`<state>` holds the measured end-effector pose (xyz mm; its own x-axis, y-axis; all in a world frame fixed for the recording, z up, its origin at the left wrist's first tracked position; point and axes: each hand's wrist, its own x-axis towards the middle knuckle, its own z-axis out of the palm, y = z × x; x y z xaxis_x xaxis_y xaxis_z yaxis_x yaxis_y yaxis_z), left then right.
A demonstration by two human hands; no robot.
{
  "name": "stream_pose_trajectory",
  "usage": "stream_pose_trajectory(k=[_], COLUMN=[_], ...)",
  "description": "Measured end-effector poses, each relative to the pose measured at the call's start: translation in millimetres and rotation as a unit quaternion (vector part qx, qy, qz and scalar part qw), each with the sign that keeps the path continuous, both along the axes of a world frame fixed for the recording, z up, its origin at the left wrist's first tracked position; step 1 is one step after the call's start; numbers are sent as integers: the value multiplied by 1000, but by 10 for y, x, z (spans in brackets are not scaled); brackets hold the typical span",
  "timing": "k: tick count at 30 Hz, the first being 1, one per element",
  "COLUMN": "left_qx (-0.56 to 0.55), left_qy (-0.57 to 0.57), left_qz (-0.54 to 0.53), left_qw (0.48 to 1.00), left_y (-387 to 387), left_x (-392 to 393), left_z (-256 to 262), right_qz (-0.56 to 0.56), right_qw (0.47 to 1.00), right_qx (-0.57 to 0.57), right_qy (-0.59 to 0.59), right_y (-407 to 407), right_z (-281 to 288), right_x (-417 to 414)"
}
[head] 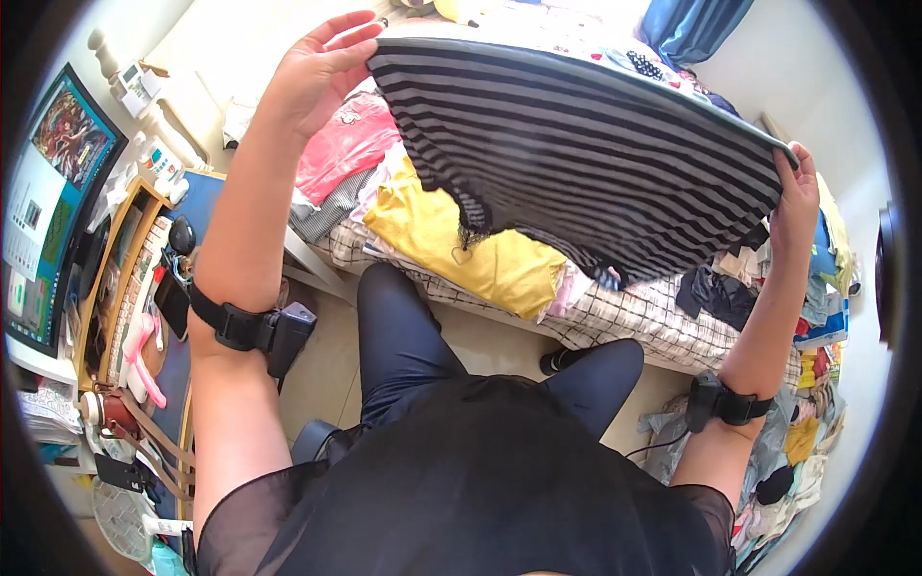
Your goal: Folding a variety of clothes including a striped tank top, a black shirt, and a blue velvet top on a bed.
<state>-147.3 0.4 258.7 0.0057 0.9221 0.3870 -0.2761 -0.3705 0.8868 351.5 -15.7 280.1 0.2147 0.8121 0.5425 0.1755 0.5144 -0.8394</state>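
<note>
A black-and-grey striped knit garment [576,151] hangs in the air, stretched wide between my two raised hands. Its smooth upper edge runs from one hand to the other, and its lower edge is gathered and uneven. My left hand [335,65] pinches the upper left corner. At the opposite corner, my right hand [796,180] grips the same edge between thumb and fingers. Behind and below the garment, a yellow cloth garment [461,245] lies on the bed, with a pink-red garment [353,140] to its left. What lies directly behind the striped fabric is hidden.
The bed's checked cover [648,324] runs across in front of my knees. A desk [198,209] with a monitor [61,209], mouse [181,235] and keyboard stands at the left. Dark crumpled clothing [717,299] lies on the bed's right part, and piled clothes [778,482] fill the lower right.
</note>
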Motion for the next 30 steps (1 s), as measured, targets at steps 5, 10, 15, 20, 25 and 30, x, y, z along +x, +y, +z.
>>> stream_pose_trajectory(k=[5, 10, 15, 20, 25, 30], left_qx=[29, 76, 107, 175, 105, 88], left_qy=[26, 62, 127, 175, 244, 210], left_qz=[-55, -132, -148, -6, 72, 67], left_qw=[998, 986, 975, 969, 961, 971], left_y=[25, -61, -132, -216, -401, -335], left_x=[498, 1240, 1670, 1567, 1565, 1729], left_z=[65, 222, 254, 95, -306, -342], right_qz=[38, 182, 305, 279, 278, 265], right_qw=[983, 978, 940, 940, 939, 944], right_qx=[10, -89, -154, -156, -147, -152], right_qy=[179, -48, 2, 115, 142, 123], right_y=[-191, -235, -111, -143, -133, -160], right_z=[37, -48, -112, -114, -81, -81], right_x=[-405, -1376, -1592, -1569, -1545, -1563])
